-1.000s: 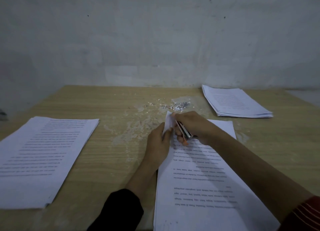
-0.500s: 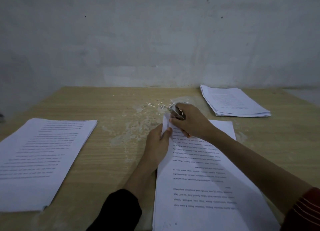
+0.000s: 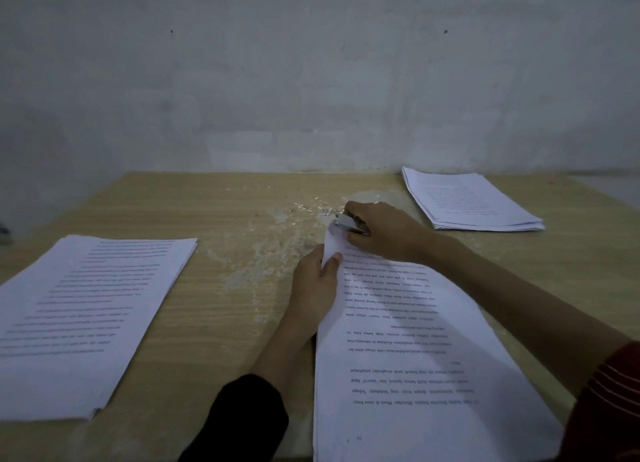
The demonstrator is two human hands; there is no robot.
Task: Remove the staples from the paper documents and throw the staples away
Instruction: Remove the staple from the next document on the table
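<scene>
A printed paper document [image 3: 415,340] lies in front of me, its text upside down. My left hand [image 3: 317,285] pinches its far left corner, which is lifted and curled. My right hand [image 3: 377,229] grips a small metal staple remover [image 3: 346,223] just past that corner. Several loose staples and bits [image 3: 311,207] lie scattered on the wooden table [image 3: 235,288] beside the tool's tip. Whether a staple sits in the tool is hidden.
A stack of printed papers [image 3: 86,309] lies at the near left. Another paper stack [image 3: 467,202] sits at the far right by the grey wall [image 3: 311,81]. Pale scuffed patches mark the table's middle.
My right hand has moved the staple remover away from the corner, forward toward the staple pile. My left hand has kept its pinch on the corner.
</scene>
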